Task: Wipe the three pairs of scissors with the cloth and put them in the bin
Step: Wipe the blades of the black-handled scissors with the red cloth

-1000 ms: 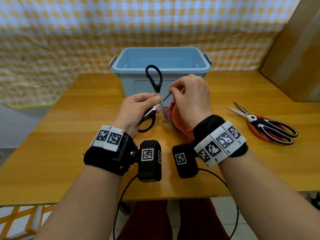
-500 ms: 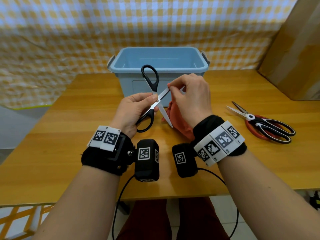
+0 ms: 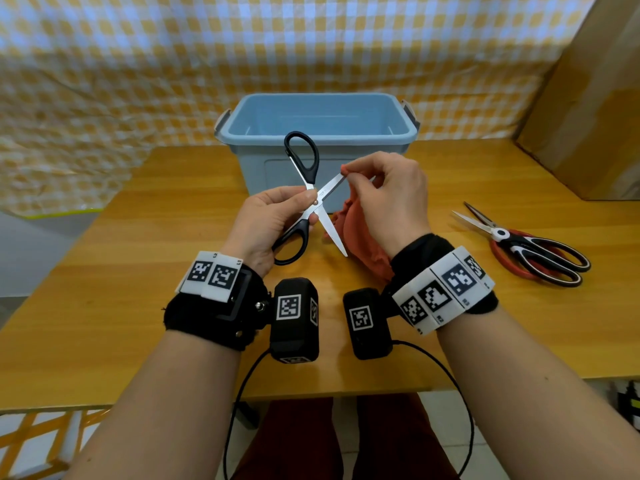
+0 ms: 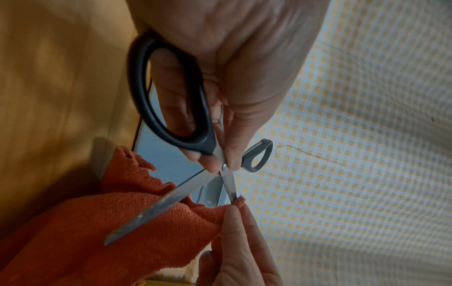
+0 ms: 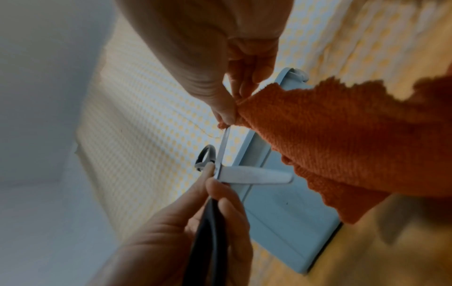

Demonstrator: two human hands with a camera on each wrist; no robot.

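My left hand pinches black-handled scissors at the pivot, blades spread wide, held above the table in front of the blue bin. The same scissors fill the left wrist view. My right hand pinches an orange cloth around the tip of the upper blade; the cloth hangs down from the fingers. Two more pairs lie stacked at the right: black-and-white scissors on top of red-handled scissors.
The wooden table runs to its front edge near my arms. A brown cardboard box stands at the back right. A yellow checked curtain hangs behind the bin, whose inside shows nothing.
My right hand has slid the cloth outward along the upper blade to its tip. The left hand keeps its hold at the pivot, with the scissors shifted slightly left.
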